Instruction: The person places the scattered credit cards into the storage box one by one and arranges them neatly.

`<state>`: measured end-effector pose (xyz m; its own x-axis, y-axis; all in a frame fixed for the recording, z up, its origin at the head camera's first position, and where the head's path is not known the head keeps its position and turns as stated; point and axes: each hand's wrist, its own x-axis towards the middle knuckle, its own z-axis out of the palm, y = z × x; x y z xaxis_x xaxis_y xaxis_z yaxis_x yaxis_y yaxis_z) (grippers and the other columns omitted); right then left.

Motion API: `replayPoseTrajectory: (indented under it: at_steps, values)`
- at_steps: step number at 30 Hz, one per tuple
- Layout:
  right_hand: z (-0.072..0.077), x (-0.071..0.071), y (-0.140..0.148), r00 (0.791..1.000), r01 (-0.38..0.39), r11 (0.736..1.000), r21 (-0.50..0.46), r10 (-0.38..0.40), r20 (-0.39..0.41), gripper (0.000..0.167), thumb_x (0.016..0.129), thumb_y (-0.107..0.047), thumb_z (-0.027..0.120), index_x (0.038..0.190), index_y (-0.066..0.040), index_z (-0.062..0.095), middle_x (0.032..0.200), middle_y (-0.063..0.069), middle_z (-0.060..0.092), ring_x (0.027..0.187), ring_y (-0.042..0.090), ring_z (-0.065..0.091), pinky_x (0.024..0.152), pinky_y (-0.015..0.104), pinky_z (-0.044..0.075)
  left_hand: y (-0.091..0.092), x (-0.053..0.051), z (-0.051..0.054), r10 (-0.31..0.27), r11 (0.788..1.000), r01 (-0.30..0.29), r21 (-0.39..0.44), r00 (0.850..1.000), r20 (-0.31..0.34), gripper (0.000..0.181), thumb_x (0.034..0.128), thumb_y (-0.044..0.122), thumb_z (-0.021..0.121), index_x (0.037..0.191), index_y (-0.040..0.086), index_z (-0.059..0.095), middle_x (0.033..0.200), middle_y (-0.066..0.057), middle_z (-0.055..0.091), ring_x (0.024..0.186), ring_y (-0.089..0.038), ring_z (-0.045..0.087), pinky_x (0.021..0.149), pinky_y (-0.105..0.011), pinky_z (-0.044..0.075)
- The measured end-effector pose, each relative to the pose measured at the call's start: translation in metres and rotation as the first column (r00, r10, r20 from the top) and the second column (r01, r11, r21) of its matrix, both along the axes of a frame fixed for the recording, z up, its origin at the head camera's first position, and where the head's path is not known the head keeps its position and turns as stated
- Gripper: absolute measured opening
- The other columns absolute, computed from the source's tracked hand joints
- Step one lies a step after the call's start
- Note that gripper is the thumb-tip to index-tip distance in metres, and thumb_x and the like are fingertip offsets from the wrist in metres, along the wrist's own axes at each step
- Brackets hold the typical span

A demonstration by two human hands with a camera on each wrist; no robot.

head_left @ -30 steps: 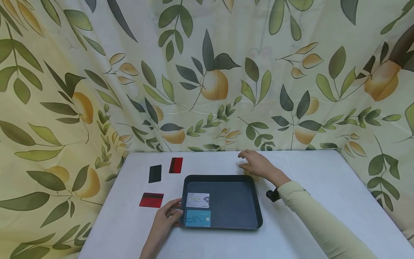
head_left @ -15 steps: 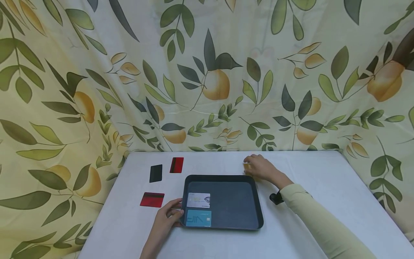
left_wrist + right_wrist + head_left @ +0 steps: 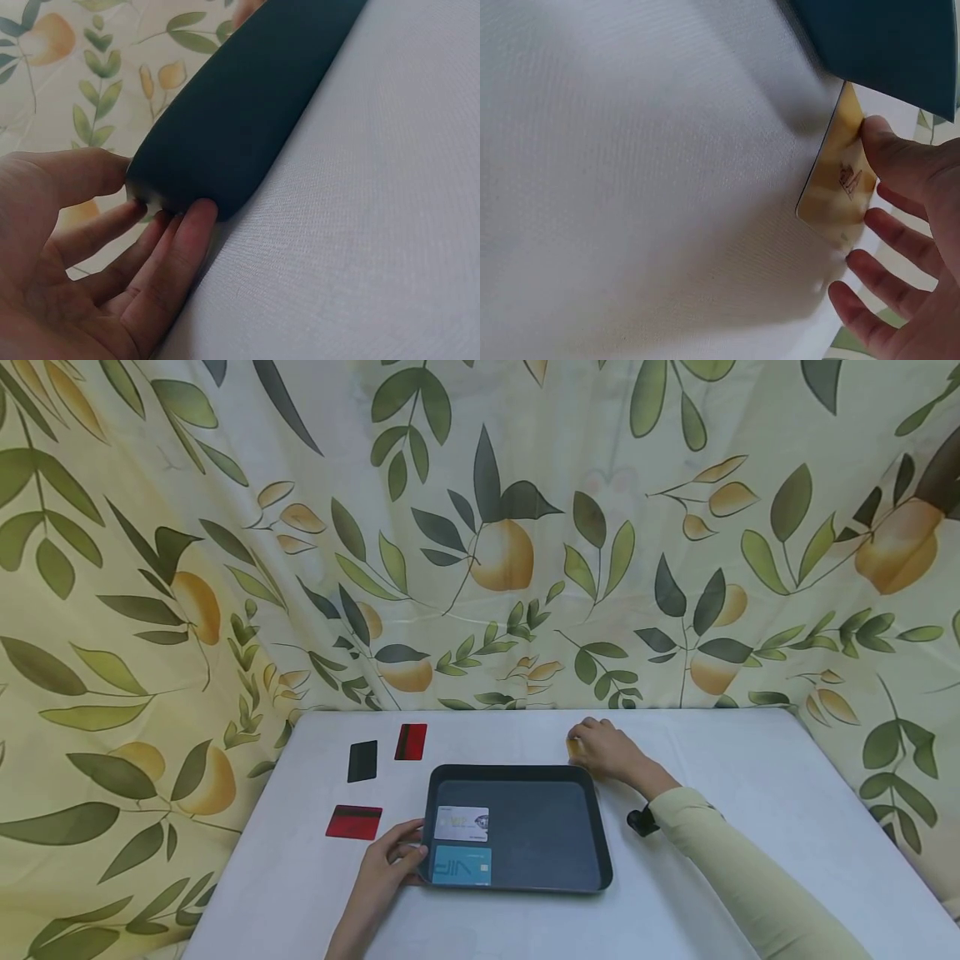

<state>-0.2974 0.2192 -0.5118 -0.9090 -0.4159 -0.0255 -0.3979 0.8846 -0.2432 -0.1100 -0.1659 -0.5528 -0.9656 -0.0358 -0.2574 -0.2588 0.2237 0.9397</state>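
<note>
Fingers [image 3: 901,238] spread, right hand [image 3: 611,750] at gold card [image 3: 831,184]

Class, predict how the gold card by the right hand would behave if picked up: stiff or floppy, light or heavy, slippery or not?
The gold card is probably stiff, since its long edge looks straight. Being so thin, it's likely light. Its smooth-looking, shiny face suggests it could slip.

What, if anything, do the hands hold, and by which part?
Left hand: dark tray, by left side. Right hand touches gold card, at its edge; grip unclear.
</note>
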Motion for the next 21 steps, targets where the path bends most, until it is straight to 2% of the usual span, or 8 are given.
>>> replayPoseTrajectory:
  at_steps: [9,21]
  values:
    - [0.0003,0.0014,-0.0007,1.000,-0.015,1.000,-0.013,0.015,-0.026,0.040,0.090,-0.026,0.082,0.121,-0.004,0.069,0.125,0.020,0.066,0.106,0.040,0.060,0.084,0.058,0.055,-0.0008,-0.0014,-0.0020,0.006,1.000,-0.006,-0.002,1.000,0.004,0.051,0.0980,0.015,0.071,0.147,0.008,0.058,0.134,-0.017,0.064,0.097,-0.018,0.065,0.072,-0.030,0.064]
    - [-0.0023,-0.0015,-0.0021,0.999,0.033,0.999,-0.029,-0.032,0.028,0.041,0.089,-0.025,0.083,0.120,-0.004,0.068,0.117,0.018,0.066,0.108,0.039,0.058,0.088,0.058,0.054,-0.0002,0.0008,0.0025,-0.007,1.000,0.007,0.026,1.000,0.009,0.051,0.0965,0.017,0.073,0.145,0.010,0.060,0.135,-0.018,0.064,0.097,-0.019,0.066,0.073,-0.030,0.064]
